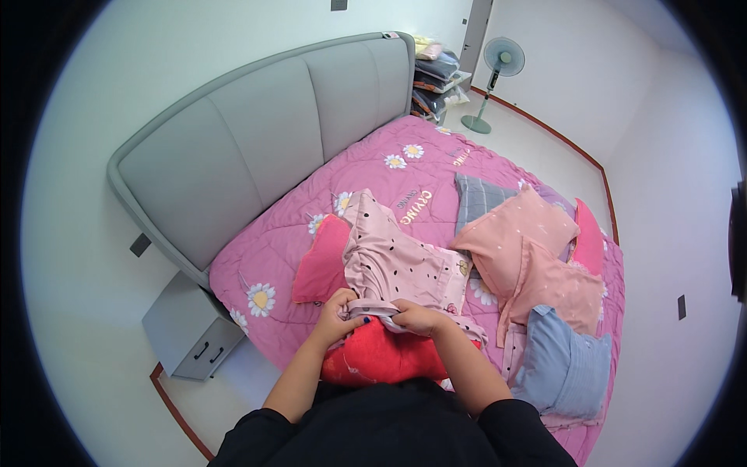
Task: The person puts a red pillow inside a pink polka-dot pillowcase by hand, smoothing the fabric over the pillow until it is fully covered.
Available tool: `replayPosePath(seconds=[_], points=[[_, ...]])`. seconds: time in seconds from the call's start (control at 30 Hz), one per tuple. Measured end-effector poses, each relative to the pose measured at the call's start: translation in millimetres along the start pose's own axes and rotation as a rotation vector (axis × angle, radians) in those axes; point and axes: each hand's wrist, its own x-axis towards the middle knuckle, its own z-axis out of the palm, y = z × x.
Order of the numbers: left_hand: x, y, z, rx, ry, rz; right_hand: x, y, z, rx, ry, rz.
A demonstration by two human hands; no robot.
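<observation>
Pillowcase (397, 268), pink and dotted, is lying at lower centre near the bed edge (257, 342); I'm pinching its hem over the red pillow (381, 358) with my left hand (340, 311) and right hand (416, 317), open quilt (405, 167) stretching above.

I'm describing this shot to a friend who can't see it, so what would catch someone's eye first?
First, the bright pink quilt with daisy prints that covers the bed, against a grey padded headboard. Near the bottom centre, the left hand and right hand both grip the edge of a pale pink dotted pillowcase, pulling it over a red pillow. To the right lie a salmon pillow and a light blue one.
</observation>
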Motion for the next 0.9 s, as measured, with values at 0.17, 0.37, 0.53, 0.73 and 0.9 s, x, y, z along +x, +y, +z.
replayPosePath(seconds=[0.17,0.37,0.53,0.73,0.9], points=[[-8.5,6.4,-10.3,-0.178,0.0,-0.417,6.0,15.3,-5.0,0.29,-0.047,-0.039],[6.5,14.0,-10.5,0.283,-0.083,-0.358,12.5,10.7,8.6,-0.715,0.209,-0.212],[11.2,3.2,-12.9,0.422,-0.233,-0.228,19.6,9.7,11.3,-0.825,0.213,-0.163],[-0.3,-11.6,-7.0,0.393,-0.221,-0.269,25.7,39.0,14.9,-0.645,0.353,-0.199],[-9.6,-23.2,-4.2,0.333,-0.131,-0.465,26.2,39.2,15.3,-0.469,0.349,-0.23]])
